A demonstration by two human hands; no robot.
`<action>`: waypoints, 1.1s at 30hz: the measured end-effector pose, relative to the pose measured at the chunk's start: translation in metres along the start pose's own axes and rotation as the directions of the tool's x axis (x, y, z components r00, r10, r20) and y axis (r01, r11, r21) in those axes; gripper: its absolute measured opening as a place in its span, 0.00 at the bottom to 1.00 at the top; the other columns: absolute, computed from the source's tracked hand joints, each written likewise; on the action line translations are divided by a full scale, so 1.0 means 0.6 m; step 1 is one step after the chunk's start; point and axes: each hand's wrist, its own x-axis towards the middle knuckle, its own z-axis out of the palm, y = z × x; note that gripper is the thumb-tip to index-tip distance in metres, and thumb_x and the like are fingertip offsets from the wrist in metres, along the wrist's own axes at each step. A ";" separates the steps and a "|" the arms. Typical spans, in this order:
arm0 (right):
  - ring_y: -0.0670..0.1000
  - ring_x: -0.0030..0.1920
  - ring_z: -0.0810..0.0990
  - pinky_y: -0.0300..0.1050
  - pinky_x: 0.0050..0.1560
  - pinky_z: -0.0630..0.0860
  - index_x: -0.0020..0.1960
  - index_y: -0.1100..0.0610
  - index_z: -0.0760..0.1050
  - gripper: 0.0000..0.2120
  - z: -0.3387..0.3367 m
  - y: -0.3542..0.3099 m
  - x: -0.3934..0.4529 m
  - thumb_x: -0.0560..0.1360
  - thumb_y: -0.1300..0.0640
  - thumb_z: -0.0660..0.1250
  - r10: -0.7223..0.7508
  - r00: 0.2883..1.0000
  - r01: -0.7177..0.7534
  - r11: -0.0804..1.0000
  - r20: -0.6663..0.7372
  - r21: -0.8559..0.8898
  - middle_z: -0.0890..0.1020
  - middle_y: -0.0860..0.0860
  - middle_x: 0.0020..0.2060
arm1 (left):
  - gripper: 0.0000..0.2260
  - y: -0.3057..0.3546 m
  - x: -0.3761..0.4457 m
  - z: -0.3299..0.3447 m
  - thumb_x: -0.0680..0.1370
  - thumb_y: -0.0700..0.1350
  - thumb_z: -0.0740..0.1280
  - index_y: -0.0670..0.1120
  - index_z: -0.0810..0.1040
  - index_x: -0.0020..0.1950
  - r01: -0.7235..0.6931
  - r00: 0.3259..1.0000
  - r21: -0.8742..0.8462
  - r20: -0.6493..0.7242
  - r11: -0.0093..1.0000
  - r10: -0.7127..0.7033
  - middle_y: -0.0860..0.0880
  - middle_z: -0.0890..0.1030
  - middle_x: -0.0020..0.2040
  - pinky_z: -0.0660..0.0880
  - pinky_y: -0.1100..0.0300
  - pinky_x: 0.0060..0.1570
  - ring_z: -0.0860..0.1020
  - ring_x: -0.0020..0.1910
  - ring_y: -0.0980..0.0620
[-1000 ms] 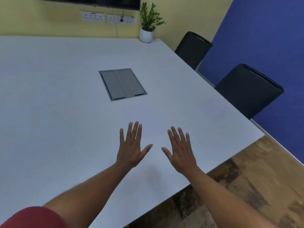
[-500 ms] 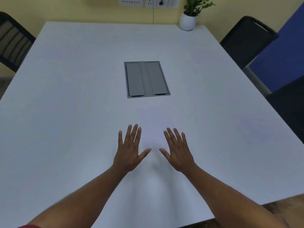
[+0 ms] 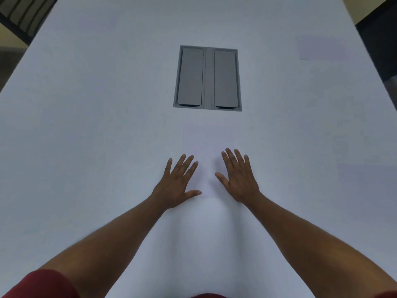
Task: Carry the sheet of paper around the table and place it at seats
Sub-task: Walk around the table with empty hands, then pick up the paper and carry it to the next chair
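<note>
A white sheet of paper (image 3: 207,145) lies flat on the white table (image 3: 86,136), just nearer to me than the grey hatch; it is faint against the tabletop. My left hand (image 3: 178,182) rests palm down with fingers spread on the sheet's left edge. My right hand (image 3: 238,175) lies the same way on its right edge. Neither hand holds anything. More pale sheets lie on the table: one (image 3: 320,48) at the far right, another (image 3: 365,177) at the right side.
A grey double-flap cable hatch (image 3: 207,78) is set into the table's middle. A dark chair (image 3: 21,14) stands at the far left corner, and another dark chair (image 3: 380,37) at the right edge.
My view has swung from the table's right corner to face the middle of the table and tilted down. Both hands stayed spread and now flank the sheet below the hatch.
</note>
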 end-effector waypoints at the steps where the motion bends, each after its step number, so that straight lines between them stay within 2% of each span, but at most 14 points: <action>1: 0.59 0.86 0.56 0.65 0.85 0.53 0.86 0.56 0.58 0.37 0.004 0.010 0.014 0.85 0.34 0.48 -0.002 1.000 0.002 1.000 0.011 0.003 0.60 0.54 0.86 | 0.43 -0.001 0.003 0.010 0.83 0.75 0.48 0.47 0.56 0.89 0.003 1.000 0.002 0.027 1.000 -0.004 0.45 0.53 0.89 0.54 0.30 0.83 0.51 0.88 0.42; 5: 0.62 0.84 0.61 0.65 0.83 0.56 0.84 0.57 0.64 0.37 0.019 0.048 0.078 0.84 0.35 0.49 0.030 0.998 -0.031 0.999 0.053 0.026 0.66 0.57 0.84 | 0.44 -0.008 0.010 0.038 0.81 0.76 0.49 0.50 0.55 0.89 0.019 0.991 -0.041 0.130 0.999 -0.013 0.47 0.47 0.90 0.46 0.32 0.84 0.44 0.88 0.45; 10: 0.62 0.84 0.62 0.62 0.84 0.57 0.83 0.59 0.64 0.32 0.028 0.086 0.172 0.86 0.41 0.59 0.075 0.996 -0.079 0.994 0.050 0.077 0.66 0.59 0.83 | 0.44 -0.027 0.010 0.057 0.81 0.75 0.53 0.49 0.57 0.89 0.014 0.992 -0.062 0.127 0.998 -0.006 0.46 0.52 0.90 0.49 0.33 0.84 0.50 0.88 0.44; 14: 0.62 0.85 0.59 0.61 0.84 0.56 0.84 0.61 0.61 0.35 0.034 0.097 0.226 0.86 0.40 0.60 0.088 0.995 -0.091 0.992 0.038 0.090 0.63 0.60 0.84 | 0.41 -0.043 0.013 0.063 0.82 0.73 0.55 0.48 0.62 0.87 0.003 0.994 -0.077 0.109 0.997 0.005 0.46 0.56 0.89 0.54 0.31 0.83 0.55 0.87 0.42; 18: 0.61 0.86 0.55 0.60 0.85 0.53 0.85 0.62 0.57 0.38 0.056 0.094 0.227 0.85 0.39 0.61 0.124 0.990 -0.131 0.981 0.063 0.141 0.59 0.60 0.85 | 0.40 -0.048 0.010 0.068 0.82 0.72 0.55 0.49 0.61 0.87 0.014 0.993 -0.099 0.116 0.995 -0.002 0.47 0.56 0.89 0.51 0.35 0.84 0.54 0.88 0.43; 21: 0.60 0.86 0.54 0.60 0.86 0.49 0.85 0.62 0.57 0.36 0.074 0.091 0.217 0.87 0.41 0.59 0.141 0.990 -0.144 0.976 0.029 0.166 0.59 0.59 0.86 | 0.40 -0.051 0.013 0.069 0.82 0.73 0.56 0.50 0.60 0.88 0.013 0.992 -0.114 0.124 0.993 0.001 0.48 0.54 0.89 0.48 0.37 0.85 0.52 0.88 0.45; 25: 0.60 0.86 0.55 0.61 0.86 0.50 0.86 0.60 0.57 0.34 0.067 0.092 0.220 0.87 0.41 0.58 0.147 0.989 -0.143 0.973 -0.010 0.181 0.60 0.58 0.86 | 0.40 -0.052 0.020 0.061 0.82 0.72 0.56 0.50 0.61 0.88 0.009 0.995 -0.124 0.097 0.992 0.003 0.48 0.55 0.89 0.46 0.38 0.85 0.52 0.88 0.45; 30: 0.61 0.85 0.58 0.63 0.85 0.50 0.85 0.60 0.59 0.32 0.080 0.084 0.213 0.87 0.44 0.60 0.140 0.990 -0.132 0.965 -0.021 0.228 0.66 0.57 0.84 | 0.40 -0.053 0.008 0.073 0.82 0.72 0.56 0.51 0.60 0.88 0.009 0.994 -0.128 0.106 0.992 0.005 0.48 0.54 0.89 0.46 0.38 0.85 0.52 0.88 0.45; 33: 0.60 0.83 0.65 0.61 0.84 0.54 0.83 0.60 0.64 0.32 0.068 0.082 0.220 0.85 0.48 0.67 0.170 0.985 -0.149 0.921 -0.027 0.360 0.72 0.57 0.79 | 0.40 -0.053 0.015 0.069 0.82 0.72 0.56 0.51 0.61 0.88 0.015 0.994 -0.129 0.110 0.992 -0.001 0.48 0.55 0.89 0.46 0.38 0.85 0.52 0.88 0.45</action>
